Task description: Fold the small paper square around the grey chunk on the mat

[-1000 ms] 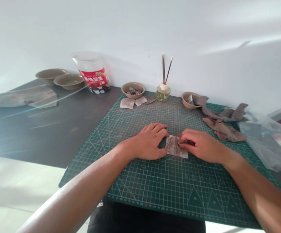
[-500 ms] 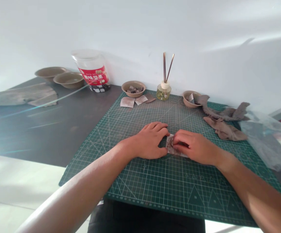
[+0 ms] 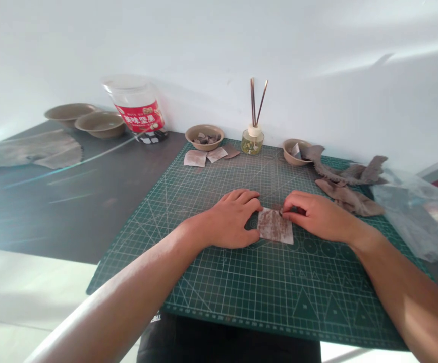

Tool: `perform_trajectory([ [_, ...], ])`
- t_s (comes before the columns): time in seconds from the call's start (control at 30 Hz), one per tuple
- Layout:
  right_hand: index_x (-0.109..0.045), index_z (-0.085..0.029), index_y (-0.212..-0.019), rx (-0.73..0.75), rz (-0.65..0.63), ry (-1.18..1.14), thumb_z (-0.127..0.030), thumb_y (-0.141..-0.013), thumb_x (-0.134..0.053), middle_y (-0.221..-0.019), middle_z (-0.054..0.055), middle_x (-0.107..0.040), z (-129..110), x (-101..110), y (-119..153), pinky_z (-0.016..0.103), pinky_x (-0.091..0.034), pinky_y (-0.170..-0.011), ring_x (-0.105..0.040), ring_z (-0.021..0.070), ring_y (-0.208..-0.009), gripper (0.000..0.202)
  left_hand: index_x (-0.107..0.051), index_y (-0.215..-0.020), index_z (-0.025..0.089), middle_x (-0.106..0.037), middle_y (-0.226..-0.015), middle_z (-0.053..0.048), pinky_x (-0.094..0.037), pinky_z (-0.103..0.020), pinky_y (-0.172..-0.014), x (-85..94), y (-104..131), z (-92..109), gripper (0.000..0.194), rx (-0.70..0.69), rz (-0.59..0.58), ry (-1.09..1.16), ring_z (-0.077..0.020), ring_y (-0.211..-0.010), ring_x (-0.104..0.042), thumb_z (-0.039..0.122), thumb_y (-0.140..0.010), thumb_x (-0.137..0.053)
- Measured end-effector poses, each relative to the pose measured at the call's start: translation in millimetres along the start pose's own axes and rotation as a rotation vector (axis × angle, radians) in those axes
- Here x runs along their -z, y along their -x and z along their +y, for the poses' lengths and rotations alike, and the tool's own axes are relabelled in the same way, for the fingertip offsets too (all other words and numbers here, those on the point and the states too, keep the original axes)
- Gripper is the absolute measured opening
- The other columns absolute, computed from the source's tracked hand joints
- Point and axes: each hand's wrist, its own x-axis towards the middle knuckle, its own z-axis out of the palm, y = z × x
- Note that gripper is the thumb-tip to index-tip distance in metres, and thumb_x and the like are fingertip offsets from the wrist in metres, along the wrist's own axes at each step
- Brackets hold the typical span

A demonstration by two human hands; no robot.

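A small pale square of what looks like sandpaper, smeared brown, lies flat on the green cutting mat. My left hand rests on the mat, thumb and forefinger apart, their tips at the paper's left edge. At the upper right corner of the paper, my right hand is closed in a pinch. Between its fingertips shows a bit of a small dark piece, mostly hidden by the fingers. Brown dust spots the mat just beyond the paper.
Behind are a bowl of stone-like bits, paper squares, a reed diffuser and another bowl. Grey-brown cloths and a plastic bag lie right. At left stand a plastic jar, empty bowls and a cloth.
My right hand has moved right and slightly away from me, from the paper's middle to its upper right corner, uncovering its smeared surface. My left hand stays at the left edge.
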Motion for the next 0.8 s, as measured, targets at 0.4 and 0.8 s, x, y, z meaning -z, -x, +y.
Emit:
perform_trajectory([
  [0.4, -0.063, -0.023, -0.089, 0.068, -0.010, -0.028, -0.024, -0.096, -0.058, -0.092, 0.002, -0.066, 1.3, -5.0, -0.5, 0.030, -0.046, -0.077, -0.063, 0.0174, -0.084, 0.009, -0.052, -0.125, 0.023, -0.037, -0.153, -0.009, -0.025, -0.048, -0.119, -1.3, 0.4, 0.6, 0.045, -0.015, 0.025, -0.022, -0.0298, -0.145, -0.027, 0.043, -0.086, -0.061],
  [0.8, -0.063, -0.024, -0.093, 0.122, -0.068, -0.041, -0.023, -0.096, -0.057, -0.097, 0.002, -0.066, -6.0, -7.2, -1.2, 0.030, -0.047, -0.076, -0.063, 0.0172, -0.085, 0.007, -0.052, -0.127, 0.024, -0.036, -0.155, -0.009, -0.025, -0.049, -0.119, -0.2, 0.7, 0.4, 0.046, -0.009, 0.014, -0.003, -0.0291, -0.147, -0.026, 0.042, -0.086, -0.061],
])
